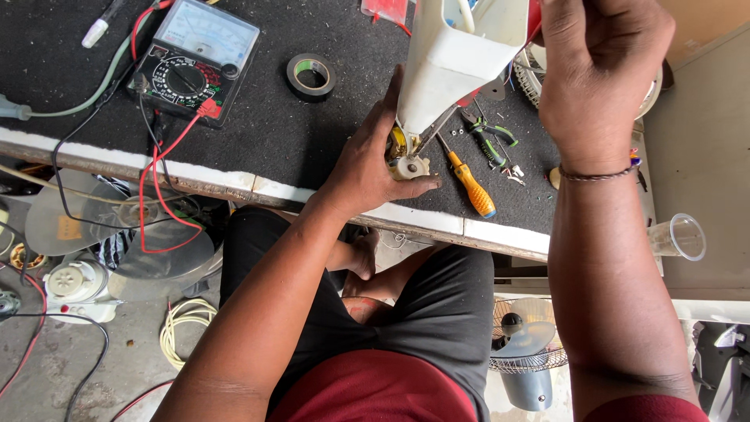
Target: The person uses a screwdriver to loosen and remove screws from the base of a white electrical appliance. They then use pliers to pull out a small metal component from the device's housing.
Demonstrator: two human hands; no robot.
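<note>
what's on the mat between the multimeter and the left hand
In the head view, a roll of black tape lies between the multimeter and the left hand.

left hand (373,160) low with fingers curled in a grip, right hand (598,74) raised, fist closed

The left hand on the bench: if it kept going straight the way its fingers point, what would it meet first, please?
Most likely the orange-handled screwdriver, lying just right of the left hand that steadies the white housing; depth is hard to judge.
</note>
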